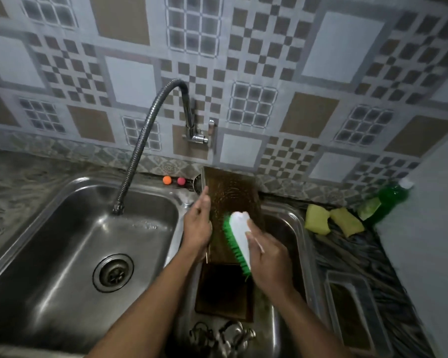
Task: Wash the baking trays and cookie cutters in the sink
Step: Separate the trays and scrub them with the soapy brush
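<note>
A brown baking tray (230, 195) stands tilted over the right sink basin (292, 223). My left hand (197, 226) holds its left edge, fingers curled round the rim. In my right hand (269, 257) is a white scrubbing brush (239, 239) with green bristles, which lie against the tray's face. A second dark tray (223, 290) lies below it in the same basin. Several metal cookie cutters (223, 334) sit at the basin's near end.
The left basin (75, 254) has a drain, and a flexible tap hose (137, 151) hangs over it. Two yellow sponges (331, 220) and a green soap bottle (388, 200) lie on the right counter. A clear plastic container (352, 313) stands near the right basin.
</note>
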A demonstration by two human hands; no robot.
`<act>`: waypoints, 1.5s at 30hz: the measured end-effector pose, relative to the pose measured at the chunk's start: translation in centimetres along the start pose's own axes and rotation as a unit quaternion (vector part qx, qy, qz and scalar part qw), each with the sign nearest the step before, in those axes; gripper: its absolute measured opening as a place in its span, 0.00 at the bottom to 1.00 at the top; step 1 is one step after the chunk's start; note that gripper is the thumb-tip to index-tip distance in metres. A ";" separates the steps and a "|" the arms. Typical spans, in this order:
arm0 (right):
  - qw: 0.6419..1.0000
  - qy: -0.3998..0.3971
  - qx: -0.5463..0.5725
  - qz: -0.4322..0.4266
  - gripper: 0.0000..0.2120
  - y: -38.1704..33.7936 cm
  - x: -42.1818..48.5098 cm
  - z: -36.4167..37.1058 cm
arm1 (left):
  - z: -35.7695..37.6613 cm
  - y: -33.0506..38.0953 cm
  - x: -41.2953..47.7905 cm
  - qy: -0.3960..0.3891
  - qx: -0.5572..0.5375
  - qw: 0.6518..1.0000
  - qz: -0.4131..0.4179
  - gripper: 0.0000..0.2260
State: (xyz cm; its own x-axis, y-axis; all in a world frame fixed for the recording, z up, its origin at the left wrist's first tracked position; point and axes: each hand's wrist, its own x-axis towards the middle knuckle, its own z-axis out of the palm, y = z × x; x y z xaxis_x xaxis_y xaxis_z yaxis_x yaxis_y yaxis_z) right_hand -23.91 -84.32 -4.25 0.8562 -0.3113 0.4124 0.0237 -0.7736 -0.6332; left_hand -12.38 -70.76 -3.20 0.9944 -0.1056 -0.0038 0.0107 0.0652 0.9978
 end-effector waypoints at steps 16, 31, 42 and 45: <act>0.995 0.044 0.044 0.077 0.17 2.0 -1.4 -1.5 | 0.2 -0.3 -0.3 0.002 -0.085 0.996 -0.041 0.19; 0.997 0.012 0.040 0.070 0.17 -2.0 3.8 0.0 | 0.3 0.4 -1.3 -0.061 -0.063 0.996 -0.029 0.20; 0.972 0.074 0.059 0.216 0.17 0.4 7.8 -0.5 | 2.1 -0.9 -3.9 -0.149 -0.031 0.988 -0.024 0.20; 0.990 0.037 0.071 0.115 0.17 -2.1 5.8 -0.4 | 1.7 -0.5 -2.7 -0.111 -0.033 0.993 -0.031 0.19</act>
State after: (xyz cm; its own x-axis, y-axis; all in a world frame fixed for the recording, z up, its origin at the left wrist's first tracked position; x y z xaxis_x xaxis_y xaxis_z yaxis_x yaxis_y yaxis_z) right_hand -19.21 -84.71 -0.24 0.8069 -0.5147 0.2899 -0.0913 -0.5935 -0.7997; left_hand -15.24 -72.24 -3.61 0.9437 -0.3280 -0.0436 0.0861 0.1161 0.9895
